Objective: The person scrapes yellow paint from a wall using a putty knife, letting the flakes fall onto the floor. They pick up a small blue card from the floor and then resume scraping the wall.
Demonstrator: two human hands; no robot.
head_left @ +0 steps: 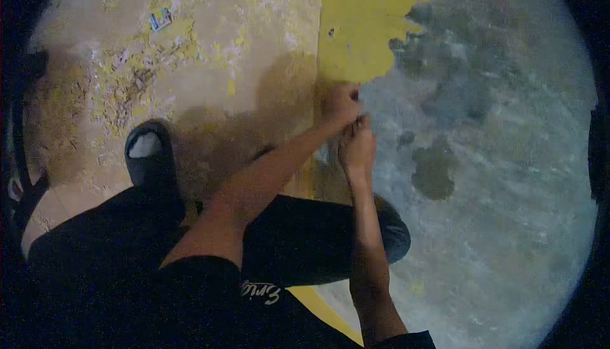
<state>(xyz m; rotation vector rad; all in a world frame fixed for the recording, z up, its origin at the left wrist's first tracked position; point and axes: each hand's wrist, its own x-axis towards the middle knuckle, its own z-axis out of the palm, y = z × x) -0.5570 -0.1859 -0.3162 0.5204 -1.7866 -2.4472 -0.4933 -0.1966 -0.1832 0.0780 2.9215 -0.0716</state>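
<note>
My left hand (pixel 345 105) reaches across from the left, its fingers curled closed just below the ragged lower edge of the yellow paint (pixel 362 25). Close under it, my right hand (pixel 357 150) is also closed, with the thumb side turned up toward the left. Small dark spots show at the fingers of both hands, but what they grip, if anything, is too blurred to make out. Both hands are at the line where the tan floor (pixel 210 88) meets the grey-green wall surface (pixel 502 177).
Yellow and pale paint flakes (pixel 136 75) litter the floor at the upper left, with a small printed packet (pixel 161 20) among them. My shoe (pixel 147 149) and bent knee (pixel 387 231) are close by. A dark patch (pixel 434 168) marks the bared surface.
</note>
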